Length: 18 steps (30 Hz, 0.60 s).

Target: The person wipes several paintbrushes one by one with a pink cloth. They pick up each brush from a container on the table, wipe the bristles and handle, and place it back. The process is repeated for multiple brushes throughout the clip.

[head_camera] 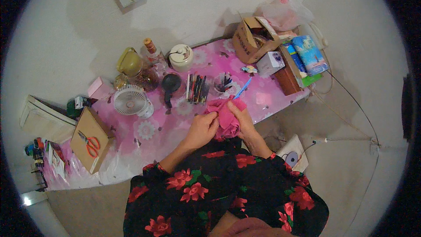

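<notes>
Both hands pinch a bunched pink cloth point(227, 120) held over the near edge of the table, in front of my floral top. My left hand point(203, 127) grips its left side between thumb and fingers. On the right side, my right hand point(242, 118) holds it with the thumb on top. A blue strip-like object point(242, 88) lies just beyond the cloth; whether they touch, I cannot tell. Pens and pencils point(196, 89) stand in a holder beyond my hands, with a clear cup of dark items point(223, 83) beside it.
On the flowered pink tablecloth point(146, 130) stand a white fan point(131, 101), a black handled object point(170, 85), a lidded white jar point(181, 57) and a glass bottle point(154, 54). Red-handled scissors point(92, 145) rest on a cardboard box point(92, 138) at left. An open carton point(251, 44) and packets point(309, 54) crowd the right.
</notes>
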Each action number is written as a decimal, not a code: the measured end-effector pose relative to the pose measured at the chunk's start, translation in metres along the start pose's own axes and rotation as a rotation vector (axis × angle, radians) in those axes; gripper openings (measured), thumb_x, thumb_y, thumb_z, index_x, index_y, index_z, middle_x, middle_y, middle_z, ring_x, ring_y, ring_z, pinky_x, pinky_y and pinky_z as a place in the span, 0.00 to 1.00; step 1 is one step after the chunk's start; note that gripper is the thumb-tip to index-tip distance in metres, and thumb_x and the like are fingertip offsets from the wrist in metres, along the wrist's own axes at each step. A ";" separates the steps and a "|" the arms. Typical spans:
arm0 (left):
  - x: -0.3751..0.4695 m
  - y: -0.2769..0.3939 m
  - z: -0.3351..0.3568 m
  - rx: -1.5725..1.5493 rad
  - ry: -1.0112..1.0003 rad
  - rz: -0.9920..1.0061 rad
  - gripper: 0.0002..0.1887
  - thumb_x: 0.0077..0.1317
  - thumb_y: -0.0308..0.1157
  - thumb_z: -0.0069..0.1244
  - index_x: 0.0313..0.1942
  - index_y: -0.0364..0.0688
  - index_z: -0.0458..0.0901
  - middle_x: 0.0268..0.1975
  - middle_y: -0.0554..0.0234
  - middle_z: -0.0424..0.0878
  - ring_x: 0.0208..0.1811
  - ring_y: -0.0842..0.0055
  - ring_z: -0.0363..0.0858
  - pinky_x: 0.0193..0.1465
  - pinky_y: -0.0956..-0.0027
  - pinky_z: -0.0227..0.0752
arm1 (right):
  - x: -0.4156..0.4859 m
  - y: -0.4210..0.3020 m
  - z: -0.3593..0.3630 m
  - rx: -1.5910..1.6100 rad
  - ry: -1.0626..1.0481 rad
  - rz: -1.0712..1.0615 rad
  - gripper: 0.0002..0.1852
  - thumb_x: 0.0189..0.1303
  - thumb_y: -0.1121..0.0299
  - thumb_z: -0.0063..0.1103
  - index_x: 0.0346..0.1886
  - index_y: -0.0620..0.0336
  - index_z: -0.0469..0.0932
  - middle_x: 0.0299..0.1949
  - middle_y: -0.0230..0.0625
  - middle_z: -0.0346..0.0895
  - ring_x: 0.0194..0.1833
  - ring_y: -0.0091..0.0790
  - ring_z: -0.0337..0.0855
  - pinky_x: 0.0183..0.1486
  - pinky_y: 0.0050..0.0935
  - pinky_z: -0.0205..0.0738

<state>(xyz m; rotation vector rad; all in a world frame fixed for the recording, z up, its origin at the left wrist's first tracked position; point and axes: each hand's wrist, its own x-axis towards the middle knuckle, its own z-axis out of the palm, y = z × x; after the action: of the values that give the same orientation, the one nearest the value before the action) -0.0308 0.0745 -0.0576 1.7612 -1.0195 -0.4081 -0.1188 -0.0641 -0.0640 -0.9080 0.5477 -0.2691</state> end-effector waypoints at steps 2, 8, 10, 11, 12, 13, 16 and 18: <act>-0.002 0.002 -0.002 -0.050 -0.066 -0.017 0.11 0.67 0.33 0.47 0.31 0.34 0.74 0.22 0.43 0.73 0.23 0.50 0.75 0.25 0.57 0.64 | 0.008 -0.003 -0.005 0.087 0.023 -0.052 0.17 0.67 0.56 0.54 0.51 0.57 0.72 0.42 0.36 0.80 0.41 0.32 0.82 0.41 0.30 0.79; -0.006 -0.006 -0.003 -0.082 -0.209 -0.193 0.10 0.69 0.33 0.44 0.35 0.35 0.77 0.25 0.49 0.78 0.25 0.60 0.79 0.29 0.61 0.69 | 0.010 -0.021 -0.014 0.251 0.032 -0.018 0.19 0.69 0.53 0.51 0.54 0.56 0.70 0.37 0.39 0.81 0.37 0.34 0.84 0.38 0.32 0.80; -0.004 -0.011 0.001 -0.064 -0.092 -0.106 0.10 0.69 0.34 0.45 0.34 0.35 0.76 0.23 0.48 0.76 0.23 0.58 0.76 0.28 0.61 0.67 | 0.004 -0.015 -0.008 0.142 0.029 0.123 0.18 0.68 0.56 0.52 0.54 0.56 0.69 0.38 0.37 0.80 0.38 0.32 0.83 0.38 0.31 0.80; -0.002 -0.012 0.004 -0.066 -0.006 -0.043 0.11 0.68 0.34 0.46 0.33 0.35 0.76 0.22 0.46 0.74 0.22 0.54 0.73 0.26 0.60 0.65 | 0.001 -0.010 -0.005 0.115 0.099 0.144 0.17 0.68 0.59 0.54 0.54 0.56 0.70 0.39 0.36 0.80 0.38 0.31 0.83 0.38 0.30 0.79; 0.000 -0.013 0.005 -0.075 0.061 0.016 0.11 0.68 0.34 0.47 0.32 0.35 0.76 0.21 0.44 0.73 0.21 0.49 0.71 0.24 0.58 0.63 | -0.001 -0.005 -0.001 0.087 0.029 0.070 0.16 0.67 0.62 0.55 0.53 0.57 0.70 0.40 0.35 0.79 0.39 0.29 0.82 0.38 0.29 0.78; 0.000 -0.014 0.006 -0.061 0.072 0.033 0.11 0.68 0.34 0.46 0.32 0.35 0.76 0.21 0.44 0.73 0.21 0.49 0.70 0.25 0.59 0.63 | -0.001 -0.002 0.001 0.086 0.042 0.047 0.15 0.67 0.63 0.56 0.53 0.57 0.71 0.40 0.35 0.79 0.39 0.29 0.82 0.38 0.30 0.78; 0.000 -0.010 0.003 -0.066 -0.004 0.016 0.10 0.68 0.34 0.46 0.33 0.34 0.75 0.22 0.44 0.73 0.22 0.51 0.70 0.26 0.61 0.64 | 0.005 0.001 0.002 0.083 0.090 0.019 0.15 0.67 0.60 0.55 0.51 0.58 0.72 0.40 0.35 0.80 0.38 0.30 0.82 0.38 0.31 0.79; -0.002 -0.006 -0.001 -0.124 -0.136 -0.073 0.11 0.68 0.34 0.46 0.34 0.34 0.75 0.22 0.46 0.74 0.21 0.56 0.73 0.26 0.63 0.65 | 0.012 -0.006 -0.002 0.145 0.067 -0.085 0.16 0.68 0.58 0.53 0.50 0.58 0.72 0.39 0.36 0.80 0.37 0.32 0.83 0.36 0.31 0.80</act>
<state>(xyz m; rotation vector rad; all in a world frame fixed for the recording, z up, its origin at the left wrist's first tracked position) -0.0289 0.0774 -0.0632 1.6801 -1.0051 -0.6311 -0.1097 -0.0745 -0.0641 -0.7847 0.5448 -0.4121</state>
